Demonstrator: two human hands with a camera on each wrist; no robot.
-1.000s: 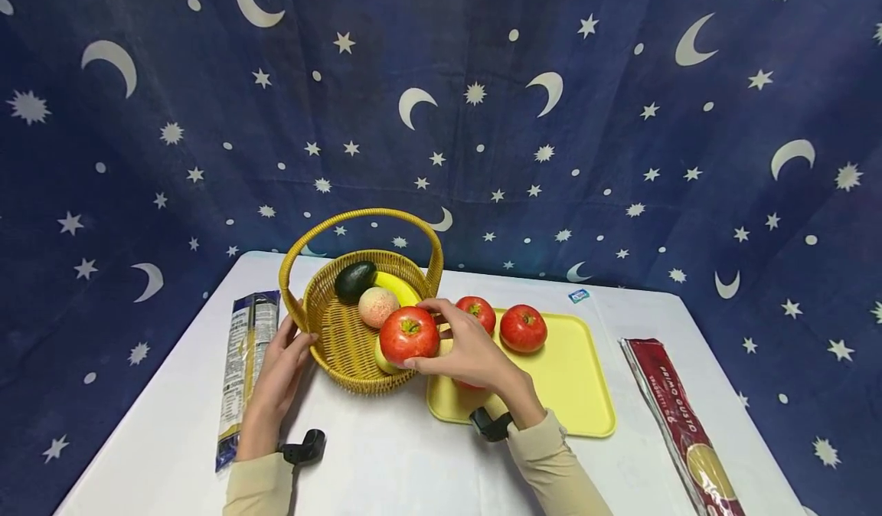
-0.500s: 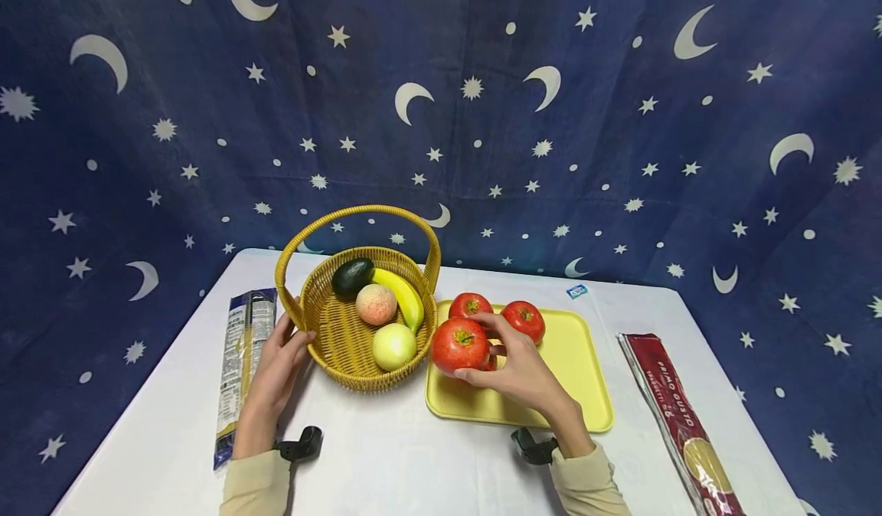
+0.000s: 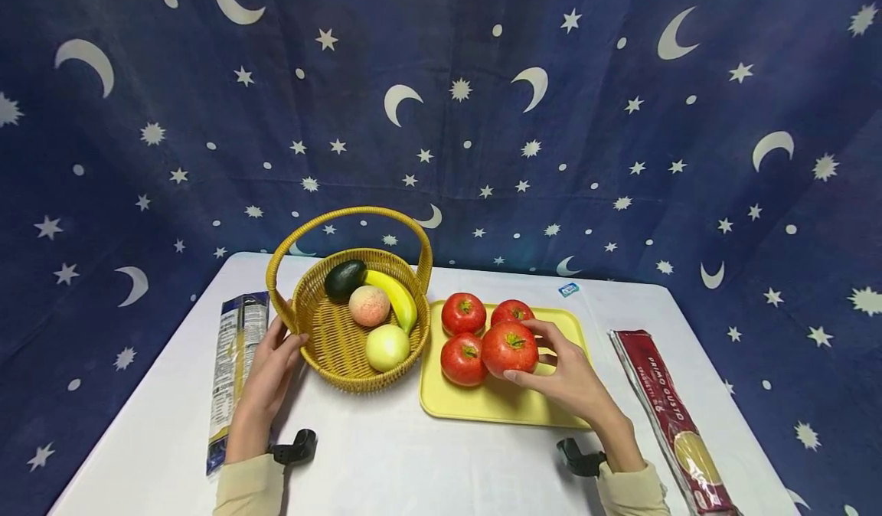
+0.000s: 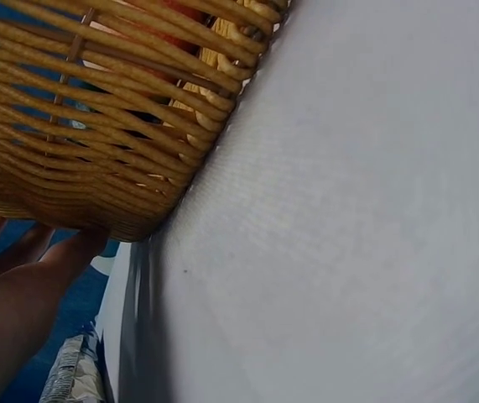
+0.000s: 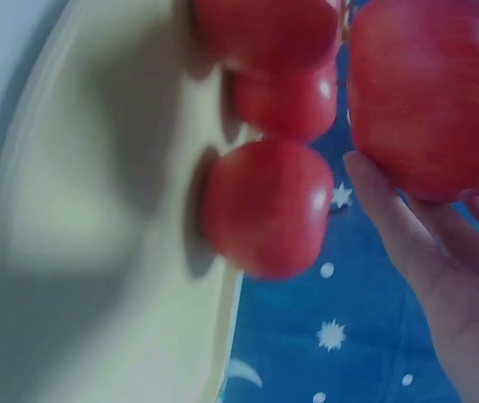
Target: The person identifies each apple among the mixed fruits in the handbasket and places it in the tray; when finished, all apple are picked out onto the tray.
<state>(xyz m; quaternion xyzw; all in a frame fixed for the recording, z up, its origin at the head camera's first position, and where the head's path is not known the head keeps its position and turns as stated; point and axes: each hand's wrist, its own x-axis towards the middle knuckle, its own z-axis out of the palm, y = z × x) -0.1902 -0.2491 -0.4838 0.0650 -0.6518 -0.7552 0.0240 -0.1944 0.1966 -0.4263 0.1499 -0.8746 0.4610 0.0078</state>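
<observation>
My right hand (image 3: 568,370) grips a red apple (image 3: 510,349) between thumb and fingers, over the yellow tray (image 3: 434,405). In the right wrist view this apple (image 5: 428,96) is large and apart from the tray. Three other red apples stand on the tray: one at the back left (image 3: 463,313), one at the front left (image 3: 463,360) and one at the back (image 3: 511,311), partly hidden. My left hand (image 3: 269,370) rests against the left outer side of the wicker basket (image 3: 324,363), near the handle's foot. The left wrist view shows its fingers (image 4: 71,252) touching the weave.
Inside the basket lie an avocado (image 3: 344,280), a banana (image 3: 400,302), a peach (image 3: 368,305) and a pale green apple (image 3: 387,347). A blue-ended pasta packet (image 3: 234,370) lies left, a red spaghetti packet (image 3: 664,409) right. A small blue packet (image 3: 568,289) is behind the tray.
My right hand has carried the red apple rightward from over the basket to over the tray, uncovering the pale green apple. The left hand has stayed at the basket's side.
</observation>
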